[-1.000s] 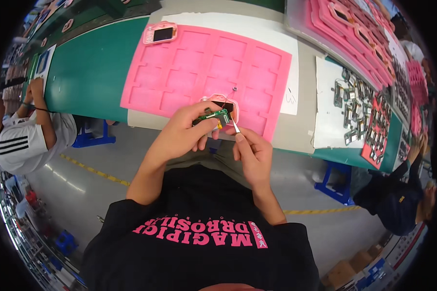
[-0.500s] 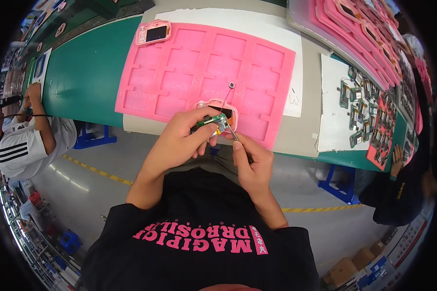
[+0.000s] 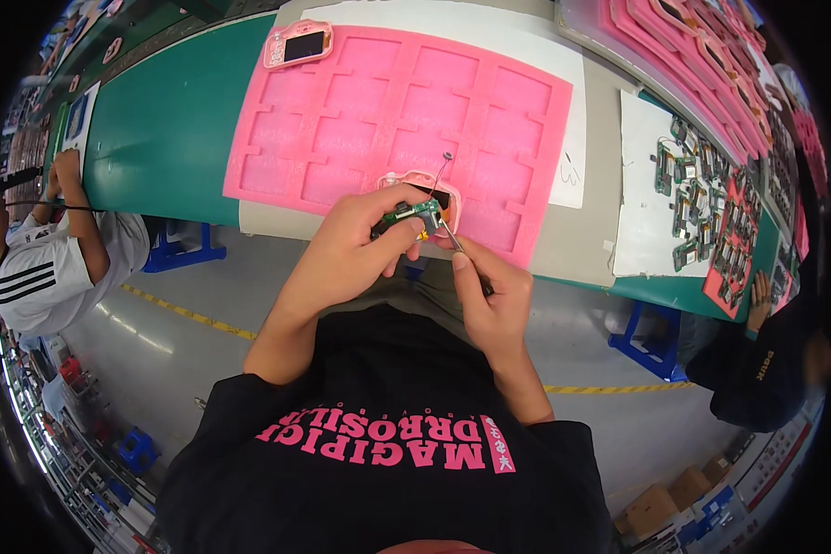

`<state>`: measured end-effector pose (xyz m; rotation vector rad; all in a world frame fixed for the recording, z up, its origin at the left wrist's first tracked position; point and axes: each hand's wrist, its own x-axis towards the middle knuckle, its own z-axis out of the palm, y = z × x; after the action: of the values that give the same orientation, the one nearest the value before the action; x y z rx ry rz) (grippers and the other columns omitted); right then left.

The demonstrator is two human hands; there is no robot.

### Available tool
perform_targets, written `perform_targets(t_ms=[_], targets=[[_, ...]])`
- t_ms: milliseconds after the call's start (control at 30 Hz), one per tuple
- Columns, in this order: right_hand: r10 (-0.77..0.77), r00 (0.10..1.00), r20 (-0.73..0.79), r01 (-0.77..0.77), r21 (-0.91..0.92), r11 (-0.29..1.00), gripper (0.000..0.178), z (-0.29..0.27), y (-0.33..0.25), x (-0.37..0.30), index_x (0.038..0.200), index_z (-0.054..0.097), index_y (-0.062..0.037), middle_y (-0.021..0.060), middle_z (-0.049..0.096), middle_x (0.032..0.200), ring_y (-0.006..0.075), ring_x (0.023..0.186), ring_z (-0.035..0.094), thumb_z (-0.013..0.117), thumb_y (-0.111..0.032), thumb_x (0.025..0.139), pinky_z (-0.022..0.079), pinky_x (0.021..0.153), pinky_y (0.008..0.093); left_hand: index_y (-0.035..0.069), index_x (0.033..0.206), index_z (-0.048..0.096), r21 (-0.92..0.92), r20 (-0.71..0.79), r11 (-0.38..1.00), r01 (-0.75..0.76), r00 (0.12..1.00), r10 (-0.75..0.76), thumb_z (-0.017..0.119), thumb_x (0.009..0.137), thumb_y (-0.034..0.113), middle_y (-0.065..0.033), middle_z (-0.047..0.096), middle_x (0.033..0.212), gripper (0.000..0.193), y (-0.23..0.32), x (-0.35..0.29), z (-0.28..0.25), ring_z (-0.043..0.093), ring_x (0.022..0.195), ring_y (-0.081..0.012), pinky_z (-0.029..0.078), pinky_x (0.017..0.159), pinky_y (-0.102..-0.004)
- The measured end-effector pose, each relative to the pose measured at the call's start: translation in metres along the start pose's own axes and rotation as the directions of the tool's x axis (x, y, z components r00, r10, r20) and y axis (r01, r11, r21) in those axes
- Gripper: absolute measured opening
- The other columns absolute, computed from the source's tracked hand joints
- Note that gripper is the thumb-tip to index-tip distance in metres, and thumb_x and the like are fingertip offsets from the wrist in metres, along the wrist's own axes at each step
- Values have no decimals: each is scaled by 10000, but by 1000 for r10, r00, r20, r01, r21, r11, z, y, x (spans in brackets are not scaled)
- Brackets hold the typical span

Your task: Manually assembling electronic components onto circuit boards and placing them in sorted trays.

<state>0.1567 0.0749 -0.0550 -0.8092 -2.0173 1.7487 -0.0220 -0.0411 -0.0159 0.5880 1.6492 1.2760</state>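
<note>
My left hand point(image 3: 346, 242) is closed round a small green circuit board point(image 3: 403, 218), pinching it between thumb and fingers above the front edge of the pink foam tray point(image 3: 307, 138). My right hand point(image 3: 495, 288) grips slim metal tweezers point(image 3: 452, 238), their tip touching or very near the board's right end. From the board a thin wire rises to a small dark round part point(image 3: 448, 156). Just behind, a pink toy camera shell point(image 3: 415, 177) sits in the tray, partly hidden by my left fingers and the board.
Another pink camera point(image 3: 297, 44) with a dark screen lies at the tray's far left corner. To the right, several circuit boards point(image 3: 685, 198) rest on a white sheet, beside stacked pink trays point(image 3: 702, 65). Co-workers sit at the left point(image 3: 65, 268) and right point(image 3: 757, 369).
The board and both hands appear slightly higher and further right, as the whole view has shifted. The small round part on the wire has tilted. Both grips remain the same.
</note>
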Motion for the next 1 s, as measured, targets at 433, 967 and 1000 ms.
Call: perform_targets(t_ms=[433, 967, 1000], targets=[[-62, 998, -16, 61, -58, 997, 280, -2, 6, 0, 1233, 812, 8, -68, 537, 700, 50, 607, 341, 641, 4, 1011, 266, 558, 211, 35, 1214, 724, 81, -13, 994, -66, 998, 67, 596, 1009, 34, -31, 669, 769, 242, -8, 2, -1, 465, 558, -70, 339, 517, -200], [-30, 999, -15, 29, -83, 996, 268, -7, -1, -2, 1207, 814, 13, 10, 651, 681, 95, 573, 432, 693, 7, 968, 375, 533, 251, 21, 1183, 758, 100, -35, 994, -40, 998, 44, 646, 961, 96, -17, 694, 743, 260, -4, 1, -1, 501, 593, -102, 367, 543, -250], [-39, 999, -15, 37, -102, 994, 270, -7, 0, -2, 1208, 814, 13, 12, 651, 681, 97, 572, 431, 694, 6, 967, 375, 533, 252, 20, 1183, 758, 95, -37, 995, -44, 998, 48, 647, 960, 95, -18, 695, 743, 260, -4, 1, -1, 504, 595, -102, 369, 545, -249]])
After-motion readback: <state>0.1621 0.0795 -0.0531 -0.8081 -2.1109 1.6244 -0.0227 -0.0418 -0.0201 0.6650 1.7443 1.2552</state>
